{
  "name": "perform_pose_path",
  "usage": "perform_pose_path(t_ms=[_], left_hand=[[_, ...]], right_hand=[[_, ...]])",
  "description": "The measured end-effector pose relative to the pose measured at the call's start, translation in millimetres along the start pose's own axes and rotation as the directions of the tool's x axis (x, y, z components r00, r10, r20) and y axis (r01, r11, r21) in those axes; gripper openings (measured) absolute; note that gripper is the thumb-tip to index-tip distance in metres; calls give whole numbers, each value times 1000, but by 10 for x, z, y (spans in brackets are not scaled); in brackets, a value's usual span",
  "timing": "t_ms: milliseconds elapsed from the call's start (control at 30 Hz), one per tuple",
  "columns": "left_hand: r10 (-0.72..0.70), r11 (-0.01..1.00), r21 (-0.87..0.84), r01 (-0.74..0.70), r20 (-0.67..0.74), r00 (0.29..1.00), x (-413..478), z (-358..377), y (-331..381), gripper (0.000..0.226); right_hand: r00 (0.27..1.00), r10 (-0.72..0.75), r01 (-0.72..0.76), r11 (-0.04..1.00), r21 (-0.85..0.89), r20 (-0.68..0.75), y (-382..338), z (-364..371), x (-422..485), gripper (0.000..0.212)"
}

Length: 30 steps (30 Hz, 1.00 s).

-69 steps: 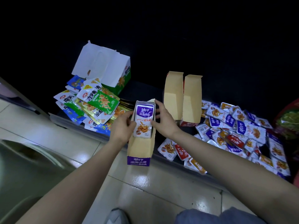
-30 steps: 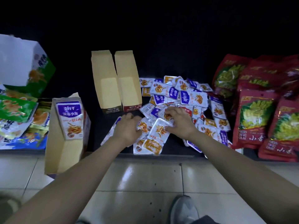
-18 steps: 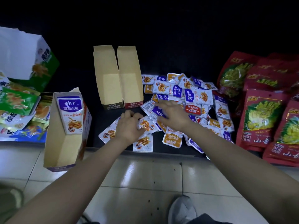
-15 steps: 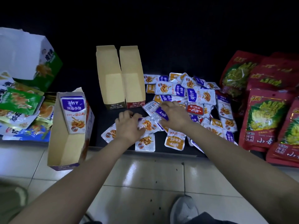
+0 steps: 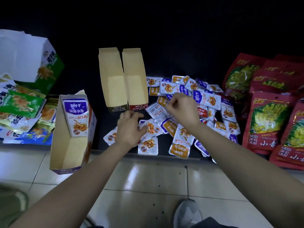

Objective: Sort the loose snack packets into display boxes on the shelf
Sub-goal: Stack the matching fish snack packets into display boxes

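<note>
Left hand: your left hand [image 5: 130,127] lies palm down on the near left of the heap, fingers bent, thumb on a white packet with orange print [image 5: 150,127]. The palm hides whether it grips anything, so I cannot tell.
Right hand: your right hand [image 5: 182,109] is curled tight at the frame's centre. Its thumb and forefinger pinch the edge of a white packet turned barcode side up [image 5: 156,111].
Packets: the small flat glossy foil snack packets [image 5: 206,99], white with purple, orange or red bands, overlap in a loose heap right of centre. The nearest ones reach the shelf's front lip.
Open boxes: two long narrow tan cardboard display boxes [image 5: 113,86] stand side by side, touching, just above your left hand. Their matt floors show, and their low front lips face you.
Filling box: a third tan cardboard box with purple trim [image 5: 69,145] sits at lower left. It holds upright purple-and-white packets [image 5: 76,116] at its far end, and its near end overhangs the shelf edge.
Shelf: the dark flat shelf [image 5: 100,127] shows a bare strip between the purple-trimmed box and the heap.
Right edge: large crinkled red plastic bags with yellow-green print [image 5: 269,120] lie close beside the heap.
Left edge: soft green, blue and white packets [image 5: 21,106] pile up below a white-and-green carton [image 5: 32,63] at upper left.
Floor: glossy pale tiles [image 5: 148,178] run below the shelf, with a grey shoe [image 5: 187,213] at the bottom.
</note>
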<state>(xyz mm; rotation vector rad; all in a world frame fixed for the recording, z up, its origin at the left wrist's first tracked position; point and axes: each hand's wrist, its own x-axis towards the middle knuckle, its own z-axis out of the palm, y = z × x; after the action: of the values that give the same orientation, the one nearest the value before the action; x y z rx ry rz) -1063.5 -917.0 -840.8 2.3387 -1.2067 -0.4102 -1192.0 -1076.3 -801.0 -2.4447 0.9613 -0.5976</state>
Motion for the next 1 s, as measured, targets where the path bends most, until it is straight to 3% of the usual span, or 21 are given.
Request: perform_pose_path(t_ms=[67, 133, 200, 267, 400, 467, 500, 567, 633, 667, 733, 800, 1000], left_hand=[[98, 979, -172, -109, -72, 993, 10, -50, 67, 50], [156, 924, -346, -160, -42, 987, 16, -93, 169, 66], [191, 874, -458, -162, 18, 981, 13, -95, 257, 78], [178, 836, -531, -141, 19, 984, -8, -81, 295, 72], [83, 881, -454, -131, -126, 989, -54, -150, 229, 33], [-11, 914, -401, -61, -174, 985, -107, -228, 174, 20], [-60, 922, -387, -22, -198, 978, -137, -268, 131, 19], [-172, 918, -389, 74, -224, 959, -212, -359, 36, 19], [-275, 901, -400, 167, -230, 933, -277, -458, -42, 21], [-308, 895, -398, 200, -229, 923, -300, -500, -72, 21], [-354, 884, -395, 251, -211, 911, -338, -550, -105, 20], [-377, 871, -400, 285, -173, 910, -344, -561, -97, 18], [-401, 850, -410, 330, -98, 911, -285, -500, -64, 16]], right_hand=[[992, 124, -117, 972, 203, -24, -149, -103, 92, 14], [982, 181, -185, 914, 361, 47, -297, -166, 142, 13], [969, 212, -247, 859, 448, 127, -407, -191, 154, 16], [942, 248, -335, 757, 562, 228, -464, -191, 149, 22], [879, 187, -471, 480, 740, 438, -547, -178, 126, 17], [856, 117, -497, 453, 740, 503, -591, -96, 90, 19], [852, 103, -490, 498, 715, 513, -597, -16, 64, 25], [876, 58, -385, 684, 620, 480, -594, 190, -33, 21], [885, -97, -133, 885, 446, 456, -508, 458, -158, 15], [842, -187, 4, 940, 342, 506, -469, 572, -228, 21], [701, -319, 277, 946, 168, 638, -362, 753, -356, 48], [629, -365, 443, 894, 69, 686, -222, 804, -401, 57], [637, -396, 515, 857, 17, 661, 137, 461, -311, 49]])
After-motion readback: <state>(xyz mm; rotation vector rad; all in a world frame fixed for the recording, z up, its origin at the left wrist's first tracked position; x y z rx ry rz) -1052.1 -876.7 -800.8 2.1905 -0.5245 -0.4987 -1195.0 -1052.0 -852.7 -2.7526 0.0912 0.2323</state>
